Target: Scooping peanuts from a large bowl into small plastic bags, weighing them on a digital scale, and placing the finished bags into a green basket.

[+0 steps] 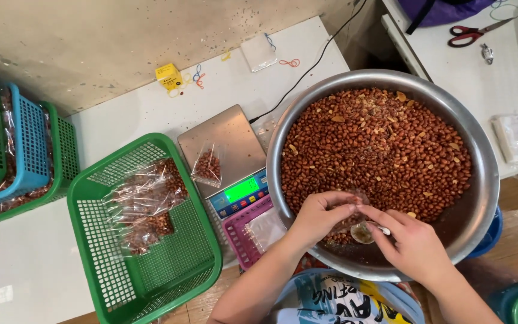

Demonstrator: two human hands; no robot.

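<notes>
1. White tabletop [151, 114], seen from above, runs from lower left to upper right along a bare concrete wall; a second white table [481, 78] stands at the upper right, bearing red-handled scissors [472, 33].
2. Large steel basin [487, 180], right of centre, heaped with red-skinned roasted peanuts [379, 150]; its near rim lies directly under both hands.
3. Green mesh basket [205, 252], well left of the basin, holding several filled clear packets of peanuts [145, 207]; further green and blue baskets [25, 144] stand stacked at the far left.
4. Digital scale [226, 159], between basket and basin, carrying one small clear bag of peanuts [208, 165] on its steel platform.
5. Pink tray [238, 231], just in front of the scale and beside the left forearm, holding empty clear bags.
6. Left hand [319, 216], curled over the basin's near edge, fingers pinched on what appears to be the mouth of a small clear bag [355, 201] at the peanuts' near margin.
7. Right hand [412, 243], touching the left at the fingertips, closed round a small metal scoop [364, 233]. Its bowl points left toward the bag, just below it, so the right hand is the nearer to the opening.
</notes>
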